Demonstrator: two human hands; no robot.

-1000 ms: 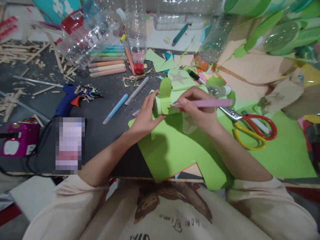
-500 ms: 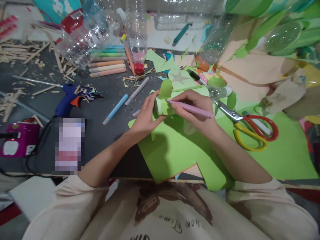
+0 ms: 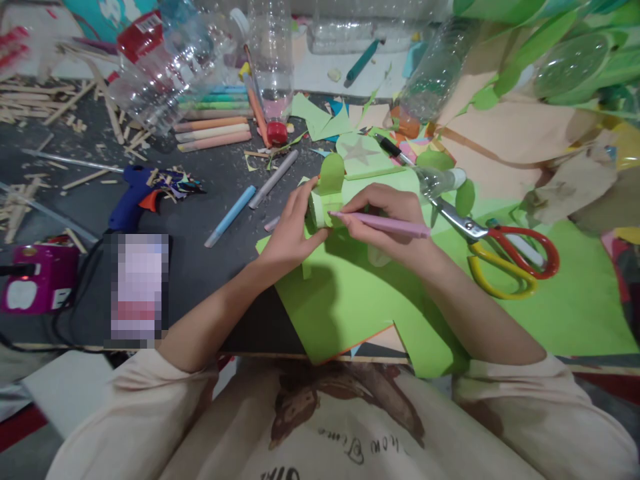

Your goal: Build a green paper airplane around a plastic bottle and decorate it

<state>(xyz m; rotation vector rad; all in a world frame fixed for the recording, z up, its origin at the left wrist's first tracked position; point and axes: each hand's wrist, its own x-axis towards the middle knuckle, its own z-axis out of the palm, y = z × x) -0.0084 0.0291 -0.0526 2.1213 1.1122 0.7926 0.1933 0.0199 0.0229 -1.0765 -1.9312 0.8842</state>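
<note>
My left hand (image 3: 293, 230) is wrapped round the left side of a small light green paper-covered piece (image 3: 321, 207), with a rounded green tab (image 3: 332, 173) standing up from it. Closed round a pink marker (image 3: 390, 223), my right hand (image 3: 387, 217) rests at the piece's right side. The marker's tip touches or nearly touches the green surface; which one I cannot tell. Green paper sheets (image 3: 360, 300) lie under both hands. Part of the piece is hidden by my fingers.
Scissors (image 3: 477, 233) lie open to the right. On the left are blue and grey markers (image 3: 231, 217), a blue glue gun (image 3: 131, 197), a phone (image 3: 140, 287) and a purple box (image 3: 40, 277). Clear bottles (image 3: 273, 67), paper scraps and wood sticks (image 3: 35, 100) fill the back.
The marker's tip has moved slightly down and left on the green piece, with my right hand. My left hand keeps its hold.
</note>
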